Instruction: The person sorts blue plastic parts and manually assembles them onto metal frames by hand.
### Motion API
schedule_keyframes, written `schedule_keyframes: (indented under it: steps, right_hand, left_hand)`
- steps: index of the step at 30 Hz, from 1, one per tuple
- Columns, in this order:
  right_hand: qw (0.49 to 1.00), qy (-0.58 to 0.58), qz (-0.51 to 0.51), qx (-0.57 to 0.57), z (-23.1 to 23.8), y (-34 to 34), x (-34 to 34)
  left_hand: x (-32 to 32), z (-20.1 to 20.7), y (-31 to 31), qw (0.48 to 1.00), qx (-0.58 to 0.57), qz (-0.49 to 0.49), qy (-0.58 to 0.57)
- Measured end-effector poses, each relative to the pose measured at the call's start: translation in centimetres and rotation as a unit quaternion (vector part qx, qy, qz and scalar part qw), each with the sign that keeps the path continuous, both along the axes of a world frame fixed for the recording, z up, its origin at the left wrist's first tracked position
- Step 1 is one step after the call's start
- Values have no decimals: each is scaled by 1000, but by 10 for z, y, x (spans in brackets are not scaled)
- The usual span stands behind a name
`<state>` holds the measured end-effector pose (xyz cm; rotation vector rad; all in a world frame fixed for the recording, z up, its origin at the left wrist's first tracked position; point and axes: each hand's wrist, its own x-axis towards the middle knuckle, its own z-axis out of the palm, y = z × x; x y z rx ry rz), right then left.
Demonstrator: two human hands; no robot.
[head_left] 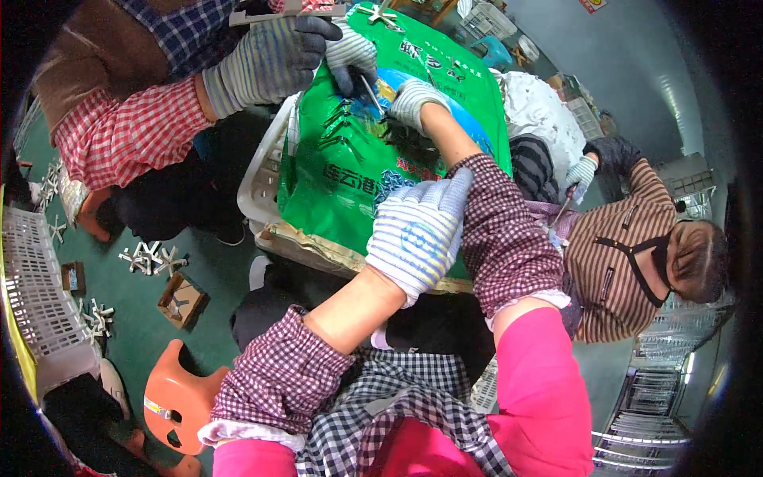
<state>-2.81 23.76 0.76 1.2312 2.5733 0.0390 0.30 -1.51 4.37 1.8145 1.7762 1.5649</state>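
My left hand [417,234], in a white and blue striped glove, is over the near side of a green printed plastic sheet [318,191]. Its fingers look curled; their tips and anything in them are hidden. Further out, my right hand [420,102], also gloved, reaches to the middle of the sheet beside a small dark heap [409,141]. Its fingers look pinched together, but I cannot make out what they hold. Close by on the left, another person's gloved hand [351,57] holds a thin metal tool [372,94].
A white basket [258,191] is under the sheet. Opposite left is a person in red checked sleeves [151,127]; at right, one in a striped top [616,262]. An orange stool [179,393], a small carton [183,300] and white cross-shaped pieces [155,258] are on the floor.
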Motion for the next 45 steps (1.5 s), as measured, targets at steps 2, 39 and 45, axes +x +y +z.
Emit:
schedule_keyframes:
  steps: [2, 39, 45]
  right_hand:
    - [1000, -2, -3, 17, 2, 7, 16]
    - [988, 151, 22, -21, 13, -180, 204]
    - [992, 125, -8, -16, 13, -180, 197]
  left_hand:
    - [3, -2, 0, 1000, 4, -3, 0]
    - [-1, -21, -10, 884, -70, -40, -460]
    - [0, -23, -16, 854, -163, -99, -483]
